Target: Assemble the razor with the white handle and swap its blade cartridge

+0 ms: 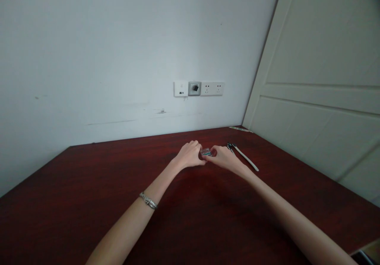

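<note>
Both my arms stretch out over a dark red wooden table (89,194). My left hand (190,155) and my right hand (224,157) meet near the far middle of the table, fingers curled. Between them they pinch a small clear, bluish object (206,152), too small to name. A silver bracelet (148,201) sits on my left wrist. Just right of my right hand lies a white pen-like stick (246,157) with a small dark piece (229,146) at its far end.
A white wall rises behind the table, with a row of sockets and switches (198,88). A pale panelled door (320,91) stands along the table's right side. A thin strip (240,129) lies at the far right corner. Some dark object (360,256) shows at the lower right edge.
</note>
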A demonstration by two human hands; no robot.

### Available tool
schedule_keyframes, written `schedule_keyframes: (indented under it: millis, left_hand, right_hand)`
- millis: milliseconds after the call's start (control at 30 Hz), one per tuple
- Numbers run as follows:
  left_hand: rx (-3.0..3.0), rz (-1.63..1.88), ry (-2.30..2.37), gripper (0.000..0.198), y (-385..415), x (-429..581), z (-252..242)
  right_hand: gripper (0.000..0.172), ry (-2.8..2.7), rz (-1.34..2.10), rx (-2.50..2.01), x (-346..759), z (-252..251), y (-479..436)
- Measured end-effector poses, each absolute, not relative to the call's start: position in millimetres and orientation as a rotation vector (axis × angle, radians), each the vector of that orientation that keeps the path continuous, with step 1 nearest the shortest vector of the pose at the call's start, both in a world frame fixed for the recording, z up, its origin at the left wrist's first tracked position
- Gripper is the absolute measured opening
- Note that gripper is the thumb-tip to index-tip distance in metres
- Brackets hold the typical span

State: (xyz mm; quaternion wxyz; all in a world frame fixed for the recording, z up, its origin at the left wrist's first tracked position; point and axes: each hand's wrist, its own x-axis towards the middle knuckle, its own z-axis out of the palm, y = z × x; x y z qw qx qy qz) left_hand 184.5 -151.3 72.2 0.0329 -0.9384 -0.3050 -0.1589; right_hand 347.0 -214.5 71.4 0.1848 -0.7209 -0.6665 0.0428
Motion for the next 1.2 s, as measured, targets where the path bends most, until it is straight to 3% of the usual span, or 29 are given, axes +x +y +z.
schedule_keyframes:
  millis: [433, 633, 967, 1200]
  left_hand:
    - [-2.888, -0.456, -0.925, 0.047, -156, 201, 67]
    - [-2.945, -0.498, -1.083, 0.073, -152, 204, 63]
    - [-3.016, -0.546, -1.521, 0.049, -103, 162, 38]
    - [-2.997, -0.572, -1.609, 0.046, -94, 155, 34]
  right_hand:
    - [0.038, -1.851, -0.075, -2.172, 346, 71, -218]
    - [0.042, -1.811, -0.049, -2.249, 374, 78, -212]
    - [0.063, -1.702, -0.04, -2.582, 511, 65, -195]
    - [0.061, -1.859, 0.149, -2.649, 546, 44, -184]
